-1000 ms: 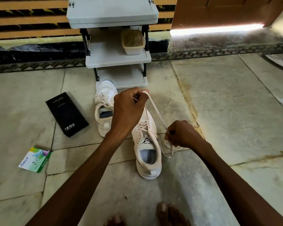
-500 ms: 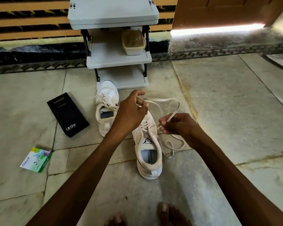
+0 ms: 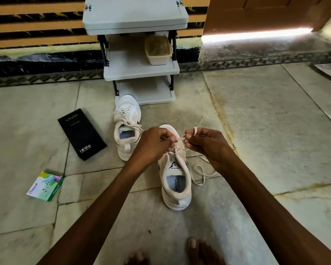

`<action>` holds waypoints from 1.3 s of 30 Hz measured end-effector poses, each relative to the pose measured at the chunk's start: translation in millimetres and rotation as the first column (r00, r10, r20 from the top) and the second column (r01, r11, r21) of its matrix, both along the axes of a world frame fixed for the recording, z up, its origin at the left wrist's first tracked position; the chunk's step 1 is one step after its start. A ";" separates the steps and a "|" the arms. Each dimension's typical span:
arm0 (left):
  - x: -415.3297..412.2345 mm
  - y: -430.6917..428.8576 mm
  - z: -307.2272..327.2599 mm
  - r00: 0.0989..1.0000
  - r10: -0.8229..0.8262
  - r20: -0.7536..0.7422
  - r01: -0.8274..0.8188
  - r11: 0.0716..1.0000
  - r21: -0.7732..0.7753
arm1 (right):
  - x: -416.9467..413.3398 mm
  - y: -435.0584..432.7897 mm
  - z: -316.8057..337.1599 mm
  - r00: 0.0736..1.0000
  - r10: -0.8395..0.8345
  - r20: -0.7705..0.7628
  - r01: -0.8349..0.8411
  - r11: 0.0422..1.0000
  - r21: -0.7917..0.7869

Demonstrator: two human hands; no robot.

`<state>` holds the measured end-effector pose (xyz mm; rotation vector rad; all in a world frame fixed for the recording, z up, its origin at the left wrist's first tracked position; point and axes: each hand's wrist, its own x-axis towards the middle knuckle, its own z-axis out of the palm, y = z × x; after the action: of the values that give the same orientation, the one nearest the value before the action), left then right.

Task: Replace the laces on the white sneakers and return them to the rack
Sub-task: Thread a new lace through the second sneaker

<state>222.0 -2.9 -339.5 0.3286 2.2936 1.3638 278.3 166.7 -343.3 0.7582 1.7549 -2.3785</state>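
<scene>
At frame centre, pinching the lace [image 3: 180,139] in left hand [image 3: 153,144] and right hand [image 3: 204,144] above the near sneaker [image 3: 177,180], seemingly tying it off, leaving both it and the already laced far sneaker [image 3: 127,127] for returning to the rack [image 3: 132,67] at upper centre.

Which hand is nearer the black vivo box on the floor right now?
Left. The left hand pinches the lace over the near sneaker, right of the black vivo box. The right hand pinches the same lace farther right.
</scene>
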 end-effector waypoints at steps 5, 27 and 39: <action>-1.3 0.1 4.8 1.000 -0.016 0.010 0.016 1.000 0.007 | 2.4 -5.4 0.1 0.989 0.144 -0.009 -0.143 0.983 0.112; -1.7 -17.2 -19.9 0.988 0.078 0.133 -0.046 0.974 -0.224 | 0.3 -30.8 -29.5 0.983 0.175 0.063 -0.164 0.657 0.735; -6.6 -26.5 -25.8 0.910 0.167 0.381 -0.163 0.986 -0.043 | 7.4 -52.6 -49.8 0.979 0.178 -0.095 -0.044 0.649 0.759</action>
<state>215.4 -29.4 -365.3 -0.1341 2.0324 1.3554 285.7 114.1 -393.1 0.4737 2.8145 -1.5812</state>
